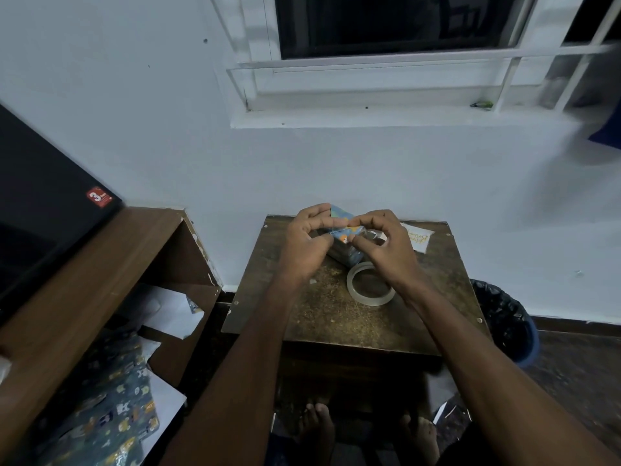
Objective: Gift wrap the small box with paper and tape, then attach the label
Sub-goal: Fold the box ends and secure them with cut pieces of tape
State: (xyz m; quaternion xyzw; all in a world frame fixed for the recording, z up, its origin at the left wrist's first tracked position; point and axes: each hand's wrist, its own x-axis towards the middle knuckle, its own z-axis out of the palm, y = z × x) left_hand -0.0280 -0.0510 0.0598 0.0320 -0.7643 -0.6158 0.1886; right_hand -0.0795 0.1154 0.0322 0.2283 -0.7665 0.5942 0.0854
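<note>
The small box [342, 230], covered in blue patterned paper, stands on the brown stool top [322, 307] near its far edge. My left hand [307, 243] curls round its left side, thumb and fingers on the paper. My right hand [383, 245] grips its right side, thumb and forefinger pinching at the top fold. A roll of clear tape [369, 285] lies flat just in front of the box, under my right wrist. The white label [418, 237] with gold writing lies on the stool to the right of the box.
A wooden shelf unit [100, 270] stands at the left, with a black screen on top and spare wrapping paper [111, 412] below. A bin with a black liner [504, 317] sits to the right of the stool. The wall is right behind it.
</note>
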